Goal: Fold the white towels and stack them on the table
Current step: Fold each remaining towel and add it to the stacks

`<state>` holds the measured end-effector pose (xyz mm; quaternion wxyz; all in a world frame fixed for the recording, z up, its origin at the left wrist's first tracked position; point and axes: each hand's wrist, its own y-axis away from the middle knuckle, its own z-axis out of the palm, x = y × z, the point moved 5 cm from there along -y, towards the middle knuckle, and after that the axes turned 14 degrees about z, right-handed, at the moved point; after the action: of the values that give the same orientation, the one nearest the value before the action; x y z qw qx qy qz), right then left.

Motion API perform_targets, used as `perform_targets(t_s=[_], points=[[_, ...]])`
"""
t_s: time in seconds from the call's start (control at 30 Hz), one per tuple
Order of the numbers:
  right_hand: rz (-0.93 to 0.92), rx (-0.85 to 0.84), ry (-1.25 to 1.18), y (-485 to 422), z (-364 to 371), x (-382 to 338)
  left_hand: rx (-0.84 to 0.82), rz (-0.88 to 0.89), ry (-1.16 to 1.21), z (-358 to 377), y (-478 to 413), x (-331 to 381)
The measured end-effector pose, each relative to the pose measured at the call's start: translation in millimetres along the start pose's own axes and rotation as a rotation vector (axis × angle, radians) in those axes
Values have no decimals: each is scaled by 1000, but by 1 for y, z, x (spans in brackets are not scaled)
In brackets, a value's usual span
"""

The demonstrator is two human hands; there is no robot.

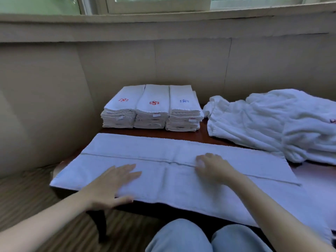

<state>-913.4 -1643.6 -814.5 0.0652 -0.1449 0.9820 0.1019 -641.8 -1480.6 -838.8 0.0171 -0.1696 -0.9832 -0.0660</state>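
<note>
White terry towel (181, 188), long and folded lengthwise, spread flat over the near half of a low table of dark reddish wood (181, 136), one hemmed edge running along its middle, near edge lying along the table's front. Left hand (111, 186) flat on the near-left part of that towel, palm down, fingers straight and close together, thumb splayed out along the front edge; gripping nothing, only pressing. Right hand (212, 167) at the middle hem, right of centre, fingers bent, tips down on the cloth at the hem line; cannot tell whether pinching the edge or merely pressing on it. Farther back, near the beige panelled wall (109, 66), three neat stacks of folded white towels (152, 108) side by side and touching, tops embroidered with two red motifs and one blue. To the right, a loose heap of unfolded white terry cloth (272, 124), reaching the spread towel's far right corner. Below, two knees in light blue denim (181, 237).
</note>
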Motion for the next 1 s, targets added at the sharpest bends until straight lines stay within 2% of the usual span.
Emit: perform_targets(t_s=[0.03,0.1,0.2,0.27,0.33,0.43,0.57,0.63,0.7,0.77,0.83,0.93,1.0], points=[[-184,-61,4,12,6,-35,26,46,-81,0,11,6],[-463,-153,63,39,18,-92,183,157,-249,-9,27,15],[-639,-139,200,67,32,-146,467,151,-304,-25,49,5],[-604,-47,199,72,32,-161,526,14,-220,-30,57,-15],[-535,54,134,72,25,-162,471,-184,-157,-30,66,-50],[-402,50,145,62,14,-138,411,-408,32,-37,85,-100],[-288,-179,148,34,-10,-92,660,-537,503,-65,102,-143],[-232,-199,62,14,-30,-71,718,-546,752,-66,95,-155],[-169,-130,-61,-12,-51,-56,779,-556,943,-65,75,-165],[-103,2,-63,-42,-63,-50,818,-605,933,-65,48,-176],[-40,107,-32,-68,-64,-50,816,-699,773,-63,21,-187],[62,165,18,-101,-46,-46,550,-843,394,-54,-9,-199],[120,145,-1,-117,-27,-37,411,-909,273,-47,-20,-204]])
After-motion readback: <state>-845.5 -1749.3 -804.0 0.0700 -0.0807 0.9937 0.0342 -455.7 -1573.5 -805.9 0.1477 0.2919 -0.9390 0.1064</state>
